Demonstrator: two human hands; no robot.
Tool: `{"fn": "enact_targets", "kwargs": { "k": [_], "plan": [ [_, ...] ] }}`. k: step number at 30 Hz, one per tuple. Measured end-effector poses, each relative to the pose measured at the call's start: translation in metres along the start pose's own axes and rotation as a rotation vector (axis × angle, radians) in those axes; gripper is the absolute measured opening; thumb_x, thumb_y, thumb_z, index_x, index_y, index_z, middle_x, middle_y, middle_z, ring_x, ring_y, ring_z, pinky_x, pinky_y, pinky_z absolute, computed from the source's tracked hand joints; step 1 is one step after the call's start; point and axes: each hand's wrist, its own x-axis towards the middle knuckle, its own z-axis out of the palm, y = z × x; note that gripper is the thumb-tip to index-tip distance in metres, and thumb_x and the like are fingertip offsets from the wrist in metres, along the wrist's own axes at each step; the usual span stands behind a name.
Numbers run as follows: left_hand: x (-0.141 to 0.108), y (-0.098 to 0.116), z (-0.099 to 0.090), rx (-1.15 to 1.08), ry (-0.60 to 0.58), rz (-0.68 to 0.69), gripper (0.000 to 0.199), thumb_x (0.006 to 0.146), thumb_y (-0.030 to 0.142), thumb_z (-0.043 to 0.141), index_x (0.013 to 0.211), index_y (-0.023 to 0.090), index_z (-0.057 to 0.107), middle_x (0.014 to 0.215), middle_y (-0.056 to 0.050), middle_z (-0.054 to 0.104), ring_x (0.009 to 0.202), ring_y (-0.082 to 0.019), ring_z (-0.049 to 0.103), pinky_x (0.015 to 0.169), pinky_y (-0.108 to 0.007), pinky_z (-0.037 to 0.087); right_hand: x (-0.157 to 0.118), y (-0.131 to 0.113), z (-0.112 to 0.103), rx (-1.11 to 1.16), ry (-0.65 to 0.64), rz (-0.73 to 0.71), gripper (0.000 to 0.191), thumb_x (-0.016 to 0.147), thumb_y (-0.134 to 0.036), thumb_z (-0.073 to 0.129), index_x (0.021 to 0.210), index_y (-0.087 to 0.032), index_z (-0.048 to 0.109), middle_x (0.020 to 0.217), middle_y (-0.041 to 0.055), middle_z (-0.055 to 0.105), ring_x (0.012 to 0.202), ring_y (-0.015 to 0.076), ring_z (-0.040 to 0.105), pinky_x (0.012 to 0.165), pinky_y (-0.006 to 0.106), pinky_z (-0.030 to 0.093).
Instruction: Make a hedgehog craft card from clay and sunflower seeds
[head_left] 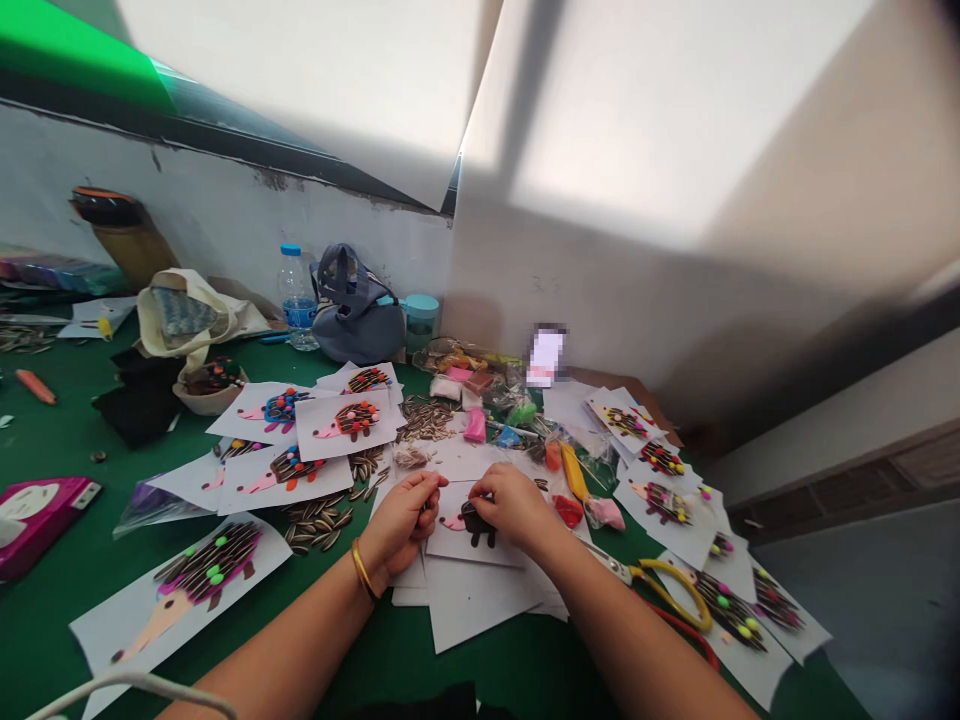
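A white card (450, 546) with a hedgehog figure (477, 524), dark body and pink snout, lies on a stack of white paper. Over the figure's body is my right hand (510, 505), its fingers pinched together; what they hold, if anything, is hidden. Beside the card's left edge, my left hand (409, 515) is closed with thumb and forefinger together, and its contents are too small to make out. A gold bracelet circles my left wrist. Striped sunflower seeds (319, 524) lie in a pile left of my left hand.
Hedgehog cards (345, 425) spread left and right (667, 505). Colored clay packets (474, 425) lie behind my hands. Scissors (675, 590) rest by my right forearm. Farther back stand a water bottle (298, 305), a blue bag (358, 320) and a phone (545, 355). A pink box (45, 520) is far left.
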Motion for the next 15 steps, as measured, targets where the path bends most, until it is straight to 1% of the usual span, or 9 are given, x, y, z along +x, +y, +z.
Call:
{"fn": "enact_targets", "kwargs": {
  "k": [6, 15],
  "plan": [
    [0.0002, -0.0002, 0.0002, -0.001, 0.000, 0.011, 0.033, 0.070, 0.038, 0.075, 0.084, 0.014, 0.058, 0.059, 0.008, 0.046, 0.038, 0.000, 0.030, 0.036, -0.013, 0.011, 0.0027, -0.0046, 0.0015, -0.133, -0.002, -0.013, 0.015, 0.081, -0.021, 0.062, 0.085, -0.024, 0.076, 0.090, 0.0033, 0.069, 0.090, 0.0177, 0.059, 0.080, 0.026, 0.040],
    [-0.0001, -0.0003, 0.0000, -0.003, 0.008, 0.012, 0.034, 0.069, 0.039, 0.077, 0.084, 0.014, 0.059, 0.059, 0.008, 0.046, 0.038, 0.000, 0.029, 0.036, -0.013, 0.012, 0.0039, -0.0058, 0.0039, -0.157, -0.011, -0.011, 0.016, 0.081, -0.020, 0.060, 0.082, -0.024, 0.076, 0.091, 0.0033, 0.069, 0.089, 0.0182, 0.059, 0.077, 0.027, 0.039]
  ]
}}
